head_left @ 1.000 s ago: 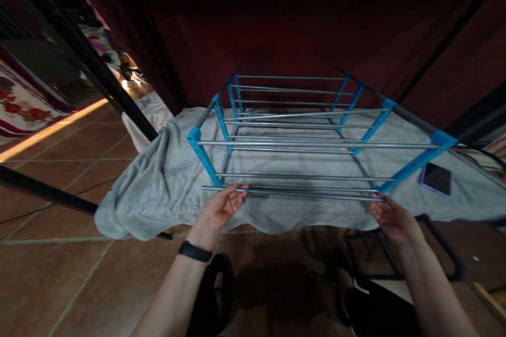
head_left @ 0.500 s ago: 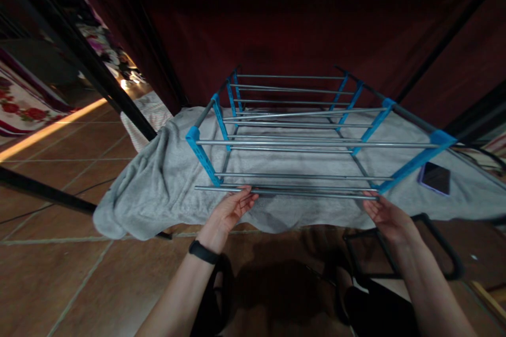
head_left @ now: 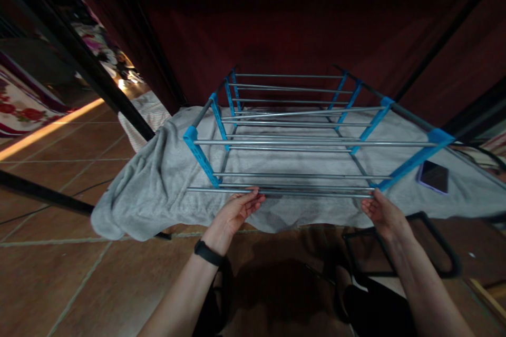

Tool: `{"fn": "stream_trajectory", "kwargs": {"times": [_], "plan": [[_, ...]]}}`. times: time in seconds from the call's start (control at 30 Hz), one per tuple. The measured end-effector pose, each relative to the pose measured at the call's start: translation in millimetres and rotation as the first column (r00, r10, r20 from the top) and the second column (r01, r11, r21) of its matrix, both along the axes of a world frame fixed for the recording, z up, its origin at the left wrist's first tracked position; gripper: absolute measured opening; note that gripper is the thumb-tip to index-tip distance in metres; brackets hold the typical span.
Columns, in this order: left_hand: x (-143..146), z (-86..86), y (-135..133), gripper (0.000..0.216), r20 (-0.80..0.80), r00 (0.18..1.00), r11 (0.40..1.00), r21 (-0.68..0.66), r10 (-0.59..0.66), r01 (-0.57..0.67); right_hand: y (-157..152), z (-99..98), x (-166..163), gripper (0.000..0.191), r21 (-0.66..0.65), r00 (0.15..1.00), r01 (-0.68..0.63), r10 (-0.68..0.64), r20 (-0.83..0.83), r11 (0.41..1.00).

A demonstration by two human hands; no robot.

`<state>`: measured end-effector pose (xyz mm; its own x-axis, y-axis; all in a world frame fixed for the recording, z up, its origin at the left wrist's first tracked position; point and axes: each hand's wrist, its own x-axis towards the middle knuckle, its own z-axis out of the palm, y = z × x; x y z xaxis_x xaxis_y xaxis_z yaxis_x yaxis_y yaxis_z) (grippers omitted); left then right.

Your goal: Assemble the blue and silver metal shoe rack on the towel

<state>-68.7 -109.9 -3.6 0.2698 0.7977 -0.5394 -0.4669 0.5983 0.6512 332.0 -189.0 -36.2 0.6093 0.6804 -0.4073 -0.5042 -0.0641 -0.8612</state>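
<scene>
The loose metal rod (head_left: 308, 194) lies crosswise before me, its long axis running left to right, almost level and nearly parallel to the rack's bars. My left hand (head_left: 233, 212) pinches it between thumb and fingertips, well in from its left end, which sticks out bare past the near blue bracket (head_left: 203, 159). My right hand (head_left: 383, 213) grips the other end, so its tip is covered by my fingers. The rod is just in front of the lowest near bar of the rack (head_left: 284, 143); I can't tell whether the two touch. Any markings on the blue brackets are too small for me to read. The rack sits on a grey blanket (head_left: 146, 184), its far end dim against a dark red panel (head_left: 276, 37). To the right lies a phone (head_left: 433, 176), its screen dark. My forearms are cut off by the bottom edge.
</scene>
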Motion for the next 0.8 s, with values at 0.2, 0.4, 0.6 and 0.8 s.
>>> {"fn": "stream_trajectory", "kwargs": {"times": [0.2,0.4,0.6,0.8], "plan": [[4,-1.7,-1,0.013,-0.015,1.000,1.000,0.003,-0.004,0.004,1,0.6,-6,0.016,-0.012,0.999,-0.051,0.051,-0.006,0.999],[1,2.6,1,0.009,-0.083,0.996,1.000,0.016,0.024,-0.023,3,3.2,-9,0.016,0.052,0.990,-0.124,0.127,-0.059,0.991],[-2,6.8,1,0.007,-0.116,0.992,0.999,0.010,0.048,-0.047,0,3.4,-14,0.019,0.130,0.991,-0.135,0.137,-0.006,0.982],[2,5.2,1,0.007,-0.080,0.996,0.999,0.001,0.049,-0.049,0,-0.1,-14,0.011,0.080,0.994,-0.107,0.103,0.047,0.991]]}}
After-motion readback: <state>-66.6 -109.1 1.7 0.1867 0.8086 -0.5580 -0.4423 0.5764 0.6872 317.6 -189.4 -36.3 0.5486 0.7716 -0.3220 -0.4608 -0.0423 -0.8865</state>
